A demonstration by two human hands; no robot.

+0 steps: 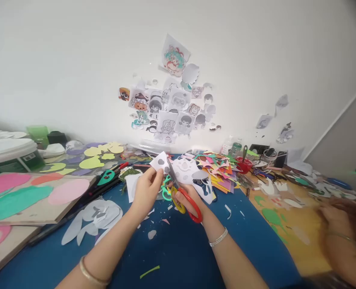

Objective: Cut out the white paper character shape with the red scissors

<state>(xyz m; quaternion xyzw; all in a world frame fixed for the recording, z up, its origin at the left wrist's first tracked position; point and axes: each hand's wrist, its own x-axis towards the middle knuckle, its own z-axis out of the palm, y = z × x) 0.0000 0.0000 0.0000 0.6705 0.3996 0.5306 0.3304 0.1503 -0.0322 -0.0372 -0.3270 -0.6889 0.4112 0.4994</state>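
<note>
My left hand [146,190] pinches a small white paper cut-out [160,162] with grey spots and holds it up above the blue table [178,249]. In my right hand [189,200] are red-handled scissors [190,202], whose blades reach up into the edge of that paper. Both hands meet at the middle of the table, close together. Small paper scraps [151,234] lie on the blue surface below them.
A heap of coloured paper sheets [218,166] and white cut-outs lies behind my hands. Boards with pink and green shapes [21,196] sit at the left, a white tub [9,154] behind them. Another person's hand [336,220] rests at the right edge. Drawings [168,108] hang on the wall.
</note>
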